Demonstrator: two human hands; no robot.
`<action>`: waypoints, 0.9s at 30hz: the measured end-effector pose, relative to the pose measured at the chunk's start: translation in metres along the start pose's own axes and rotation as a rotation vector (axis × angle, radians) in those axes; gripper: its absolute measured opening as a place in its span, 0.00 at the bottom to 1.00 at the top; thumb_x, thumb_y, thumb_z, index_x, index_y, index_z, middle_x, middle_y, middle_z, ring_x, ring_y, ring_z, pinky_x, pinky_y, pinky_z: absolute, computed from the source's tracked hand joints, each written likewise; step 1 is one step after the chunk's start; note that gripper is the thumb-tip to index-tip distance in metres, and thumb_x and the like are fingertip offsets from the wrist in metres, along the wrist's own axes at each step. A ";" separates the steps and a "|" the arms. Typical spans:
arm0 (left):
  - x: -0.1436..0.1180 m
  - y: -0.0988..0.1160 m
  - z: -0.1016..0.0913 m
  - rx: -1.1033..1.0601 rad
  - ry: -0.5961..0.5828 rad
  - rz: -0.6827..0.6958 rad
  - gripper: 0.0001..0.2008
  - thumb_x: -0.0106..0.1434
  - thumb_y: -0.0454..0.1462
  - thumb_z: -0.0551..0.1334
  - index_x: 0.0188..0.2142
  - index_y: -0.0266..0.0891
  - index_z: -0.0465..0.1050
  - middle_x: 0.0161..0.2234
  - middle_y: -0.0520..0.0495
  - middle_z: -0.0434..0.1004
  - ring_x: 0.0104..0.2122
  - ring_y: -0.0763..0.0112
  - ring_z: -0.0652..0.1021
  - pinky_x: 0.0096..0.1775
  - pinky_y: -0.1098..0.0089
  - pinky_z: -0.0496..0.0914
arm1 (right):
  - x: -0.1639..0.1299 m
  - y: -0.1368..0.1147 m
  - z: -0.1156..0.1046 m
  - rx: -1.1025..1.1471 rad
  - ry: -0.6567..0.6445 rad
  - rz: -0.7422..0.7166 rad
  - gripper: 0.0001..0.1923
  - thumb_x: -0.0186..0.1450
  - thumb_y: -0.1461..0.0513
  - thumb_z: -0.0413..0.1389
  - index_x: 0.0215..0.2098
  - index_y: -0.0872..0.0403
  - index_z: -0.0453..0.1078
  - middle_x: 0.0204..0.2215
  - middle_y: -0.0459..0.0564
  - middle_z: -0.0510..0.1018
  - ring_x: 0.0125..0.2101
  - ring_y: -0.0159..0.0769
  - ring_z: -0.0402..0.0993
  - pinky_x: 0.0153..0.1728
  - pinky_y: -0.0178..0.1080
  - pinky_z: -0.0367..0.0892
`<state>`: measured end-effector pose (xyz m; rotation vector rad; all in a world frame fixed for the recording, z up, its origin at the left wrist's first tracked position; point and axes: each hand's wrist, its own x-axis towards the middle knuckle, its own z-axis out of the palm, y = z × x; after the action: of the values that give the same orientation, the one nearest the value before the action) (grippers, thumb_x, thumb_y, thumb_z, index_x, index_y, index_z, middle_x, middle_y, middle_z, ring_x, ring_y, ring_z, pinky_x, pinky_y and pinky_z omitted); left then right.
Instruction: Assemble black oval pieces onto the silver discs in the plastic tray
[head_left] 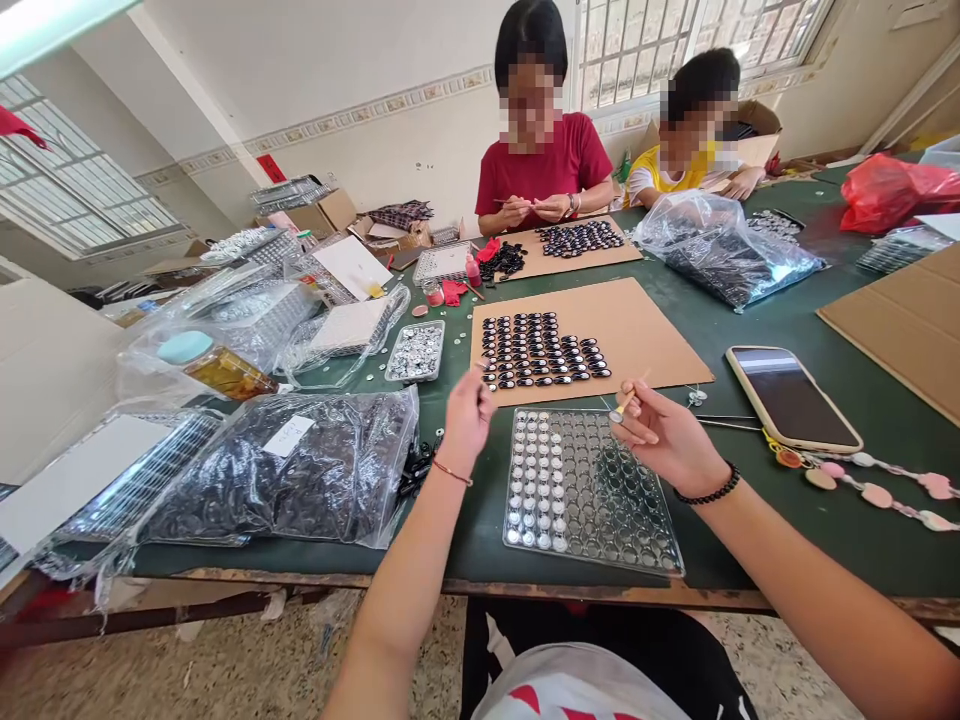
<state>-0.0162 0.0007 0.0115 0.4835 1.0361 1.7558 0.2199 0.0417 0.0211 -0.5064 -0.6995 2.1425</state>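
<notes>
1. Clear plastic blister tray [592, 495] is seen at lower centre of the frame, on the green worktop [750, 320]; its left columns are filled with small shiny round pieces, the rest of the cells are empty.
2. Left hand [466, 415] is raised above the tray's upper left corner, fingers pinched together; a tiny piece may be held at the tips, too small to be told.
3. Right hand [664, 435] is closed around a thin stick tool [626, 402], its tip pointed up-left, just above the tray's upper right edge.
4. Step judged: cells are being filled one by one. The piece should be held lightly, seated flat in the next empty cell, and columns kept in order so that none is skipped.
5. Brown cardboard sheet [645, 330], matte and flat, lies just behind the tray, with glossy black oval pieces [540, 350] laid on it in rows.
6. Crinkly clear bag [300, 470] of dark parts sits at lower left; a phone [791, 398], glossy, face up, lies at right.
7. Two other people are seated at the far side, upper centre.
</notes>
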 end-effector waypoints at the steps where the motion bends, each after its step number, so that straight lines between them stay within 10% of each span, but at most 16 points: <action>1: 0.008 0.008 -0.007 -0.141 0.087 -0.042 0.08 0.55 0.39 0.60 0.32 0.37 0.70 0.14 0.59 0.55 0.12 0.87 0.56 0.16 0.82 0.51 | -0.001 -0.001 0.001 0.003 0.003 -0.005 0.09 0.64 0.63 0.45 0.27 0.54 0.62 0.19 0.40 0.56 0.12 0.21 0.38 0.14 0.29 0.48; 5: 0.019 0.018 -0.020 -0.351 0.249 -0.199 0.08 0.59 0.41 0.56 0.33 0.37 0.67 0.14 0.59 0.56 0.11 0.87 0.57 0.15 0.83 0.52 | -0.002 0.001 0.001 -0.031 -0.009 -0.012 0.08 0.64 0.62 0.45 0.28 0.54 0.63 0.19 0.40 0.57 0.12 0.21 0.39 0.14 0.29 0.48; 16: -0.035 -0.043 0.026 0.614 -0.323 -0.289 0.16 0.49 0.45 0.63 0.32 0.35 0.70 0.19 0.53 0.65 0.13 0.86 0.61 0.13 0.82 0.49 | 0.005 0.012 -0.006 -0.565 0.108 -0.411 0.10 0.61 0.55 0.50 0.31 0.54 0.63 0.19 0.42 0.65 0.12 0.22 0.53 0.13 0.30 0.47; 27: -0.034 -0.047 0.021 0.983 -0.450 -0.024 0.17 0.48 0.41 0.64 0.39 0.37 0.74 0.22 0.50 0.69 0.15 0.81 0.64 0.16 0.78 0.58 | -0.006 0.030 -0.007 -1.476 -0.139 -0.736 0.16 0.67 0.56 0.37 0.32 0.53 0.63 0.30 0.51 0.72 0.26 0.32 0.66 0.28 0.35 0.59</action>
<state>0.0395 -0.0146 -0.0107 1.3839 1.4991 0.9293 0.2106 0.0236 -0.0026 -0.6516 -2.1101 0.6882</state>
